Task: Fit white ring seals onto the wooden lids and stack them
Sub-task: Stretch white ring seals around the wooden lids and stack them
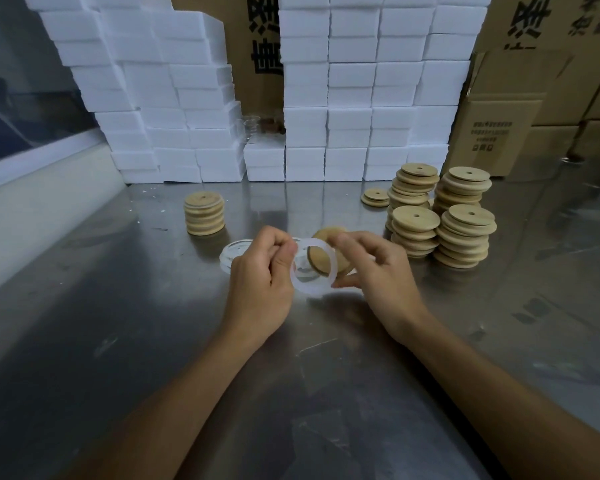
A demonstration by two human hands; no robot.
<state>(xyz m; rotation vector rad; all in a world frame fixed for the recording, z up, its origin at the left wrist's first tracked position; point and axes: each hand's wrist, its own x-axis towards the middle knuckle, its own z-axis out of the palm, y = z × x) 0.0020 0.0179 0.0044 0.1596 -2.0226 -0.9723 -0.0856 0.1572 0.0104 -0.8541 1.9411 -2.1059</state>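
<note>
My left hand [260, 275] pinches the left edge of a white ring seal [303, 287] held upright above the metal table [153, 341]. My right hand [378, 271] grips a wooden lid [329, 252] just behind the ring and also touches the ring's right side. Part of the lid shows through the ring's opening. A pile of loose white ring seals [231, 252] lies on the table behind my left hand. At the back left stands a short stack of lids with seals fitted [204, 213]. Several taller stacks of bare wooden lids [440, 216] stand at the right.
A wall of white foam boxes [326, 98] lines the back of the table, with cardboard cartons [520, 109] behind and to the right. A single pair of lids [375, 197] lies near the back. A pale wall ledge [32, 202] borders the left side.
</note>
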